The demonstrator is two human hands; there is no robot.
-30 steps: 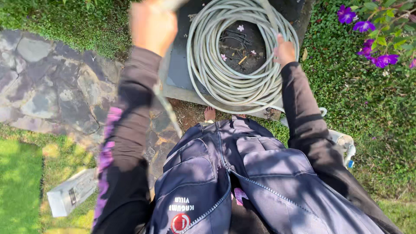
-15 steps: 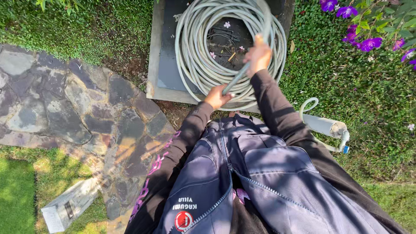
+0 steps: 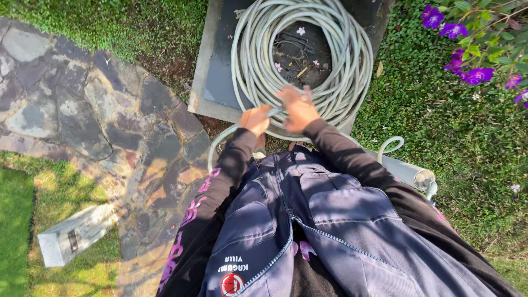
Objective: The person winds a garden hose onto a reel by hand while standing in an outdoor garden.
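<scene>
A grey garden hose (image 3: 341, 60) lies coiled in many loops on a dark square slab (image 3: 220, 71) in front of me. My left hand (image 3: 255, 119) is closed around a strand of the hose at the coil's near edge. My right hand (image 3: 297, 108) sits just to the right of it, gripping the same strand, fingers blurred. A loose loop of the hose (image 3: 215, 148) curves down past my left sleeve. Both arms wear dark long sleeves; an open blue zip vest covers my chest.
A flagstone path (image 3: 82, 121) runs on the left, with grass beside it. A grey rectangular block (image 3: 74, 236) lies on the grass at lower left. A pale pipe stub (image 3: 412, 175) sits at right. Purple flowers (image 3: 467, 60) hang at top right over ground cover.
My left hand came down from high at the top left to the coil's near edge. My right hand drew back from the coil's right side to meet it on the hose.
</scene>
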